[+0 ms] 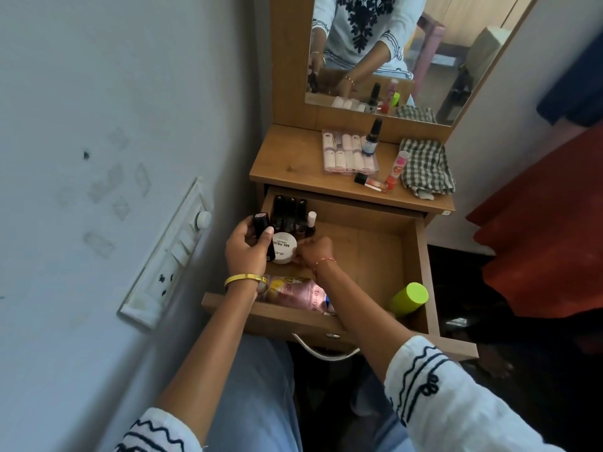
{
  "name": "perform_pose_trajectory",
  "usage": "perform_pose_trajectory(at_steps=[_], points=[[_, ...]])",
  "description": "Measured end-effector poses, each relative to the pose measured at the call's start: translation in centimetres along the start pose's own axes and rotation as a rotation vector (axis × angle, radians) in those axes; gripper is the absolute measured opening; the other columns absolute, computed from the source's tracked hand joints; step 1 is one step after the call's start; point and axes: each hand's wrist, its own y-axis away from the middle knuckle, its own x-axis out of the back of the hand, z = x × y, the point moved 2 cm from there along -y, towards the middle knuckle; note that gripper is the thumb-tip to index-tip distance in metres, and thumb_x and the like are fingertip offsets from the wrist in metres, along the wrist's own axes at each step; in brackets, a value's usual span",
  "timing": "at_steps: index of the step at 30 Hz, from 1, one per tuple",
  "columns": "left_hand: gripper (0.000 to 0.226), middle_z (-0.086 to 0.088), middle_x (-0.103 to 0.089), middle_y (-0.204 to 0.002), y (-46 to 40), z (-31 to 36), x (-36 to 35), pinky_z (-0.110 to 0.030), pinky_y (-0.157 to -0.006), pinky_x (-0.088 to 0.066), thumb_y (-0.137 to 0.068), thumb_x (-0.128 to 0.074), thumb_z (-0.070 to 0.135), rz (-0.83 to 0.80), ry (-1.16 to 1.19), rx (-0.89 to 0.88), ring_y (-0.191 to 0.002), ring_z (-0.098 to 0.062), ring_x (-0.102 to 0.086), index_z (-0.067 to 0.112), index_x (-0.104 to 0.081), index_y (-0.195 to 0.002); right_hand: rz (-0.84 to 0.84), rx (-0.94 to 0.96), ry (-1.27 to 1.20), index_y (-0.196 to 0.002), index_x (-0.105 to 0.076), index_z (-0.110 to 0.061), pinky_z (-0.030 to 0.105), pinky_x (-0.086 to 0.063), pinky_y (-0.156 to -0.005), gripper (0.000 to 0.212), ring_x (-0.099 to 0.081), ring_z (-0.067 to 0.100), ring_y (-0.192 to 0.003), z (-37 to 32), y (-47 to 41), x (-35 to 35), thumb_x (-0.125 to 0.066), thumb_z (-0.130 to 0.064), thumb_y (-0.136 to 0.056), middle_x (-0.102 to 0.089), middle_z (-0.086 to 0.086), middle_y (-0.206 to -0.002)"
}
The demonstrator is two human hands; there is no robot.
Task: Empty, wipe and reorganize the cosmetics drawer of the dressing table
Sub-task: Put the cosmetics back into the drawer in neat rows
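The wooden drawer [414,256] of the dressing table is pulled out. My left hand [246,247] grips a black bottle [262,226] over the drawer's left side. My right hand [313,251] holds a round white nail polish remover tub [283,251] beside it. At the drawer's back left stand several dark bottles [288,213] and a white-capped nail polish [311,223]. A pink tube [293,291] lies along the front wall, and a lime-green capped bottle [409,298] lies at the front right.
On the tabletop [287,158] sit a clear box of pink tubes [349,151], a dropper bottle [373,137], a lip gloss [370,182], red-orange items [394,171] and a checked cloth [425,166]. A mirror [408,50] stands behind. A switchboard [169,256] is on the left wall.
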Motion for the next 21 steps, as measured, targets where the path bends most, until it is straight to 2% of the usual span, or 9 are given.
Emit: perform_pose_trajectory(at_steps=[3,5,7,10,12,15,18,20,21], points=[[0.035,0.001,-0.058,-0.102,0.1,0.1,0.0,-0.021,-0.077,-0.045,-0.088,-0.058,0.010,-0.022,-0.001,-0.002,-0.097,-0.010,-0.054,0.011,-0.057,-0.123,-0.006,0.040,0.081,-0.068,-0.060,-0.012,0.033,-0.050,-0.084,0.020,-0.054,0.019,-0.083,-0.3,0.4,0.4,-0.057,-0.002,-0.085,-0.055,0.002,-0.071],[0.036,0.000,-0.059,-0.104,0.1,0.1,-0.2,-0.022,-0.080,-0.046,-0.089,-0.056,0.010,-0.059,0.004,0.002,-0.098,-0.011,-0.054,0.011,-0.056,-0.124,0.060,0.122,0.051,-0.083,-0.068,-0.003,0.030,-0.048,-0.080,0.009,-0.054,0.016,-0.082,-0.9,1.0,0.7,-0.060,0.000,-0.084,-0.060,0.002,-0.079],[0.037,-0.002,-0.060,-0.108,0.1,0.2,-0.3,-0.023,-0.081,-0.047,-0.089,-0.057,0.009,-0.101,0.005,0.004,-0.101,-0.013,-0.055,0.010,-0.055,-0.125,0.082,0.233,-0.038,-0.099,-0.067,0.003,0.029,-0.050,-0.074,0.017,-0.055,0.015,-0.079,-1.9,2.1,1.2,-0.061,-0.001,-0.084,-0.061,0.008,-0.087],[0.035,-0.009,-0.063,-0.108,0.0,0.0,-0.5,-0.025,-0.082,-0.047,-0.084,-0.061,0.006,-0.147,0.012,0.014,-0.100,-0.019,-0.059,0.005,-0.057,-0.119,0.039,0.396,-0.100,-0.103,-0.066,-0.001,0.021,-0.051,-0.063,0.018,-0.058,0.014,-0.073,-3.9,4.2,2.6,-0.060,-0.008,-0.088,-0.063,0.004,-0.082],[0.034,-0.011,-0.064,-0.106,0.1,-0.1,-0.6,-0.027,-0.083,-0.048,-0.081,-0.065,0.005,-0.195,0.015,0.020,-0.099,-0.021,-0.060,0.003,-0.059,-0.115,-0.018,0.468,-0.045,-0.107,-0.065,-0.003,0.017,-0.049,-0.058,0.021,-0.056,0.009,-0.067,-4.9,5.3,3.2,-0.060,-0.012,-0.088,-0.061,0.003,-0.078],[0.034,-0.011,-0.066,-0.104,0.2,-0.1,-0.6,-0.027,-0.084,-0.050,-0.078,-0.069,0.006,-0.261,0.005,-0.022,-0.098,-0.020,-0.062,0.006,-0.062,-0.111,-0.078,0.554,0.166,-0.113,-0.063,-0.005,0.009,-0.048,-0.053,0.029,-0.057,0.009,-0.068,-5.1,6.0,3.1,-0.065,-0.014,-0.085,-0.063,0.005,-0.084],[0.035,-0.008,-0.067,-0.100,0.4,0.1,-0.8,-0.016,-0.077,-0.052,-0.077,-0.070,0.006,-0.295,0.007,-0.056,-0.087,-0.009,-0.064,0.007,-0.063,-0.111,-0.092,0.556,0.169,-0.113,-0.062,-0.002,0.007,-0.048,-0.052,0.030,-0.055,0.004,-0.062,-4.5,5.9,2.9,-0.065,-0.007,-0.084,-0.058,-0.007,-0.075],[0.034,-0.003,-0.066,-0.095,0.5,0.2,-0.9,-0.007,-0.069,-0.051,-0.077,-0.070,0.005,-0.314,0.014,-0.059,-0.078,0.004,-0.063,0.008,-0.063,-0.110,-0.090,0.524,0.075,-0.111,-0.061,0.001,0.015,-0.051,-0.060,0.028,-0.057,0.008,-0.066,-4.1,5.8,3.2,-0.064,-0.003,-0.084,-0.060,-0.001,-0.076],[0.034,-0.001,-0.066,-0.093,0.5,0.2,-0.9,-0.005,-0.067,-0.050,-0.078,-0.069,0.004,-0.314,0.015,-0.054,-0.078,0.004,-0.062,0.008,-0.063,-0.111,-0.092,0.502,0.027,-0.110,-0.061,0.002,0.019,-0.053,-0.064,0.026,-0.058,0.011,-0.069,-3.8,5.7,3.4,-0.063,-0.002,-0.084,-0.062,0.002,-0.080]])
